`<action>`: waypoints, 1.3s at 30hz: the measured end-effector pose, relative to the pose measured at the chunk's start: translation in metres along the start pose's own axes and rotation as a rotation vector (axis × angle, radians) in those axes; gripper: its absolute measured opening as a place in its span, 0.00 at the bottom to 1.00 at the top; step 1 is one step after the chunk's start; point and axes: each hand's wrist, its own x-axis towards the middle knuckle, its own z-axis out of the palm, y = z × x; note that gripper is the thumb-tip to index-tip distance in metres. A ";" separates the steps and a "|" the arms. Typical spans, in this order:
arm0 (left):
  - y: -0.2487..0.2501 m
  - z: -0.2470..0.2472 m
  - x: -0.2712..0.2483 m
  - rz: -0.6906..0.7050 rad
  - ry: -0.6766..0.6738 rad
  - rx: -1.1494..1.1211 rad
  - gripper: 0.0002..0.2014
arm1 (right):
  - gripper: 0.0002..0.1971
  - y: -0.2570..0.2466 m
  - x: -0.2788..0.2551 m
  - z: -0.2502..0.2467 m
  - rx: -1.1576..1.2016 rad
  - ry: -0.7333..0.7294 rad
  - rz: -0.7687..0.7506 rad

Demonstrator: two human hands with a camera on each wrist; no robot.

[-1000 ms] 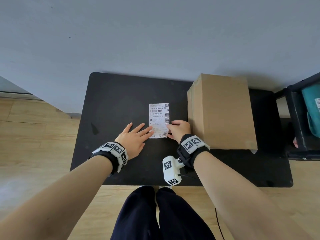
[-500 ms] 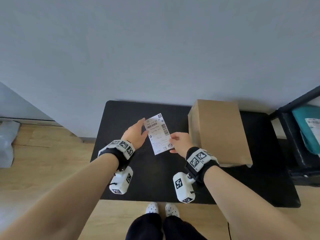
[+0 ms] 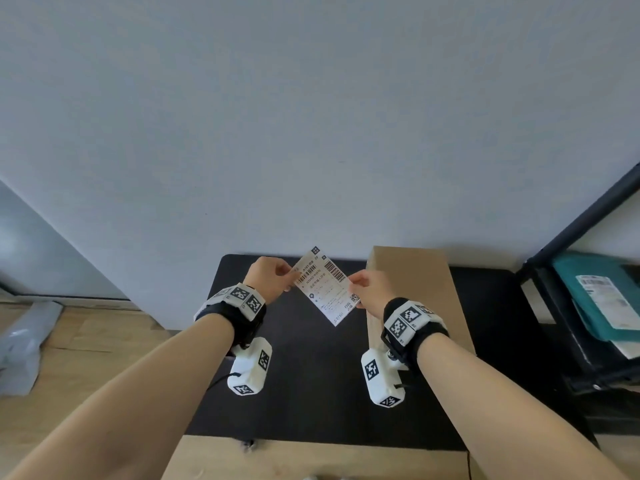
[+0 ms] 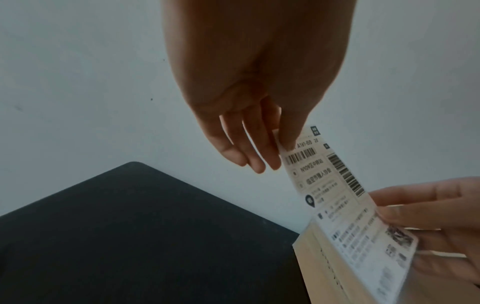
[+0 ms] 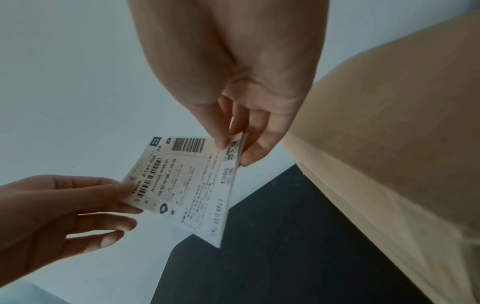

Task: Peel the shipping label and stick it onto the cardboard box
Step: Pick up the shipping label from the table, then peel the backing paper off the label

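Note:
A white shipping label (image 3: 325,289) with barcodes hangs tilted in the air above the black table (image 3: 311,393), held between both hands. My left hand (image 3: 273,278) pinches its upper left edge, thumb over fingers, as the left wrist view shows on the label (image 4: 337,195). My right hand (image 3: 367,289) pinches the lower right edge near the QR code, seen in the right wrist view on the label (image 5: 192,185). The brown cardboard box (image 3: 422,271) stands on the table just right of my right hand, and its side fills the right wrist view's box (image 5: 389,144).
A black shelf (image 3: 571,306) at the right holds a teal parcel (image 3: 602,296) with its own label. A grey wall rises behind the table. Grey plastic wrapping (image 3: 20,341) lies on the wooden floor at the left.
The label lay flat on the table under both hands a second ago. Both hands have lifted it into the air and turned it diagonal, now pinching opposite edges.

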 end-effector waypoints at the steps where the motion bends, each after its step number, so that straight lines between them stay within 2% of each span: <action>1: 0.002 -0.001 -0.001 0.000 -0.008 -0.004 0.09 | 0.11 -0.001 -0.001 -0.003 -0.032 0.014 -0.016; 4: 0.008 -0.003 -0.005 0.009 -0.021 -0.018 0.08 | 0.18 -0.010 -0.006 -0.008 -0.098 0.027 -0.085; 8: 0.022 -0.003 -0.010 0.029 -0.019 -0.035 0.09 | 0.15 -0.029 -0.013 -0.006 -0.043 -0.006 -0.228; 12: 0.035 -0.001 -0.013 0.080 -0.025 -0.052 0.10 | 0.13 -0.044 -0.018 -0.003 -0.006 -0.076 -0.292; 21: 0.055 0.008 -0.015 0.095 -0.092 -0.115 0.10 | 0.11 -0.041 -0.015 -0.011 0.113 -0.133 -0.276; 39: 0.066 0.015 -0.019 0.133 -0.059 -0.243 0.08 | 0.12 -0.031 -0.015 -0.019 0.336 -0.156 -0.230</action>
